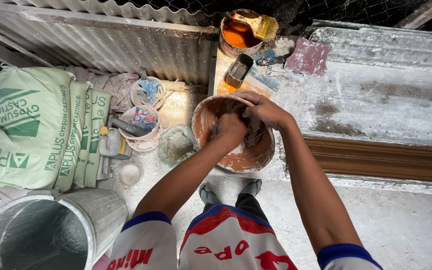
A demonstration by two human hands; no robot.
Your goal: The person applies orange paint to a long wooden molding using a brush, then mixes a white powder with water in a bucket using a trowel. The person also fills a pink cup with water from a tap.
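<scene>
1. Pale green plaster sacks (31, 127), stacked upright well left of the fingers, out of the wet work.
2. Grey bucket (51, 230) below them, near the left elbow.
3. Terracotta-smeared bowl (236, 132) at the bench edge, directly under both hands for reach.
4. Left hand (231, 127) fisted inside the bowl; right hand (263, 110) curled over, fingers narrow, kneading grey paste.
5. Orange paint tin (238, 32) with brush (256, 24), beyond the fingertips.

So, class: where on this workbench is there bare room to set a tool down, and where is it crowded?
Free: the dusty white bench top right of the right hand, above the brown moulding. Crowded: the back corner with the orange paint tin, brush and scraper; both hands fill the clay-coloured bowl.
</scene>
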